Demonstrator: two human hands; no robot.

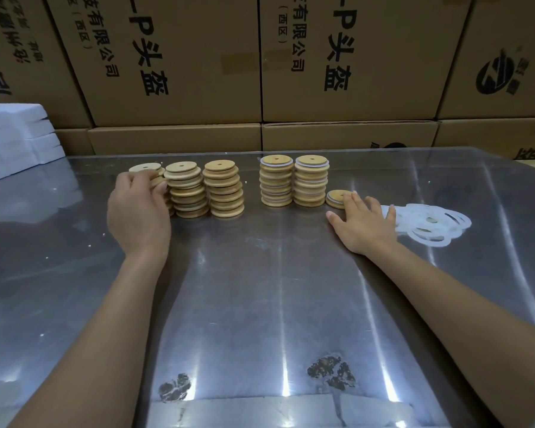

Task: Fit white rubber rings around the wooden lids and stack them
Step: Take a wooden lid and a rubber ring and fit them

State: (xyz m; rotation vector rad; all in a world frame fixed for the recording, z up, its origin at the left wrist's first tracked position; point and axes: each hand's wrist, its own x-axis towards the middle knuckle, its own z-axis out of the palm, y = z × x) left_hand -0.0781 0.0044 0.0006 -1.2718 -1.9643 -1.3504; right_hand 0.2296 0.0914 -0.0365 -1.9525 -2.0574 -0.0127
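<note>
Three stacks of bare wooden lids stand at the left: a leftmost stack, a middle one and a right one. My left hand grips lids near the top of the leftmost stack, which it partly hides. Two stacks of lids with white rings fitted stand to the right of centre. A single ringed lid lies beside them. My right hand lies flat with spread fingers, fingertips touching that lid. Several loose white rubber rings lie in a pile just right of the hand.
The metal table is shiny, with two dark worn patches near its front edge. Stacked cardboard boxes form a wall behind it. A pile of white foam sheets sits at the back left.
</note>
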